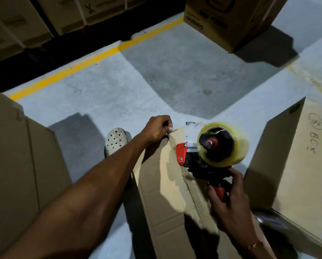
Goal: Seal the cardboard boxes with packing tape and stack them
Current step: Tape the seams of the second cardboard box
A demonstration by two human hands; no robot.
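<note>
The sealing looked barely begun on the cardboard box (162, 186) in front of the person: its two top flaps met along a centre seam whose corrugated edges were still bare for most of its visible length. Only at the far end of the box was there a patch of clear tape, glossy and slightly wrinkled, near the corner. The right hand (229, 204) had its fingers curled round the red-and-black handle of the tape dispenser (208, 152), which sat over the seam close to the far edge with its roll of clear packing tape (223, 143) upright above the red front plate — whether the blade end was touching the cardboard could not be told. The left hand (159, 128) was at the far corner of the box, fingers bent and pinching or pressing the flap edge there, apparently anchoring the tape's start. So the run along the seam toward the near edge remained to be made, then the cut. Other brown boxes stood on the grey floor (119, 86) — one at the left (21, 165), one at the right (302, 156) with handwriting on its top — and whether these were sealed could not be judged. No stacking of sealed boxes was shown, so that part seemed wholly ahead.
</note>
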